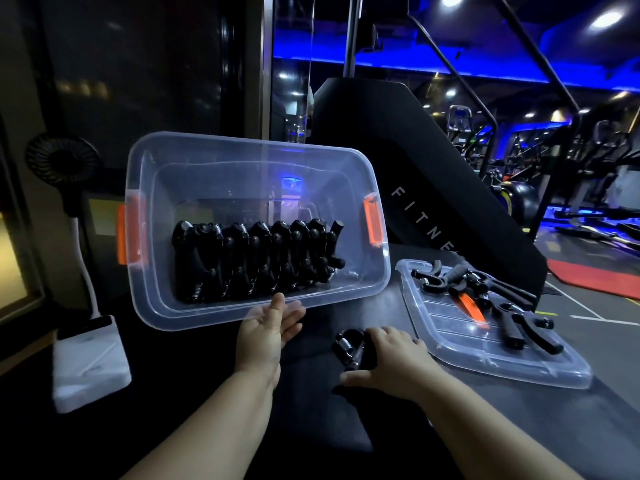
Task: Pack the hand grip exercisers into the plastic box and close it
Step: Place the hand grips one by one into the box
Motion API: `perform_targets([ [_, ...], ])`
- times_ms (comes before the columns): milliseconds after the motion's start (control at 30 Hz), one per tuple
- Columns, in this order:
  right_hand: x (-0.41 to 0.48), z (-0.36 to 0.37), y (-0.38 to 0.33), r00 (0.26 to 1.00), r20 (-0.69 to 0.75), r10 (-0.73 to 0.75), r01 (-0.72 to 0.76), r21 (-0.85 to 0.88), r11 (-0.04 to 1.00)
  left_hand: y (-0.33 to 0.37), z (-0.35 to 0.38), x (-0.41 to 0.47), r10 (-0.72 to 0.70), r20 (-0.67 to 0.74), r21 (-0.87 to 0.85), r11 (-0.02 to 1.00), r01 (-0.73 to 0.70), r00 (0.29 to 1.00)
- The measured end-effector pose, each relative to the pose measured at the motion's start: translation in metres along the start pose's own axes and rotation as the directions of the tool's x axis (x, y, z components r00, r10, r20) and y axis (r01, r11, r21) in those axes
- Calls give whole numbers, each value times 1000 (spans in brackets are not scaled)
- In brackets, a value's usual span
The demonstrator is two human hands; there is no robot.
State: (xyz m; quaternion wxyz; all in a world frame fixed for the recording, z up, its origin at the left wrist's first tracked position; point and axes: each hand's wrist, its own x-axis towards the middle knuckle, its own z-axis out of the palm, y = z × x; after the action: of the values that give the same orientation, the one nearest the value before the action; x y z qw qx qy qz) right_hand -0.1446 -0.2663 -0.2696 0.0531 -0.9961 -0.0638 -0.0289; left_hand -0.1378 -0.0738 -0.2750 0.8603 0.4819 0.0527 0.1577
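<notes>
A clear plastic box [207, 306] with orange latches is tipped up toward me, its opening facing the camera. Several black hand grip exercisers [256, 261] stand in a row inside it. My left hand [266, 330] holds the box's near rim, thumb over the edge and fingers beneath. My right hand [391, 358] rests on a black exerciser [349, 348] lying on the dark table, its fingers curled around it. The clear lid [519, 362] lies flat at the right with a few more exercisers [491, 299] on it.
A white stand with a small black fan [62, 161] sits at the left on a white base [90, 362]. A black gym machine [433, 188] rises behind the box. Dark table surface [311, 427] lies in front of me.
</notes>
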Motion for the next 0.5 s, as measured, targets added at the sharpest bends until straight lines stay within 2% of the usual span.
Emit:
perform_targets([
  [133,-1,-3,-1,999,-29,-34,34,-22,999,0,-1,-1,-3,3,-6,1000,3,1000],
  [233,-5,-15,3,993,-16,-120,121,57,991,0,-2,0,-5,8,-7,1000,6,1000],
  [333,-7,-29,5,975,-31,-220,220,2,975,-1,-3,1,-5,15,-20,1000,5,1000],
  [433,-4,-40,1,944,-154,-291,275,-117,954,-1,-4,1,-13,22,-19,1000,13,1000],
  [500,-1,-41,0,915,-261,-309,283,-134,950,-1,-4,1,-20,19,-18,1000,20,1000],
])
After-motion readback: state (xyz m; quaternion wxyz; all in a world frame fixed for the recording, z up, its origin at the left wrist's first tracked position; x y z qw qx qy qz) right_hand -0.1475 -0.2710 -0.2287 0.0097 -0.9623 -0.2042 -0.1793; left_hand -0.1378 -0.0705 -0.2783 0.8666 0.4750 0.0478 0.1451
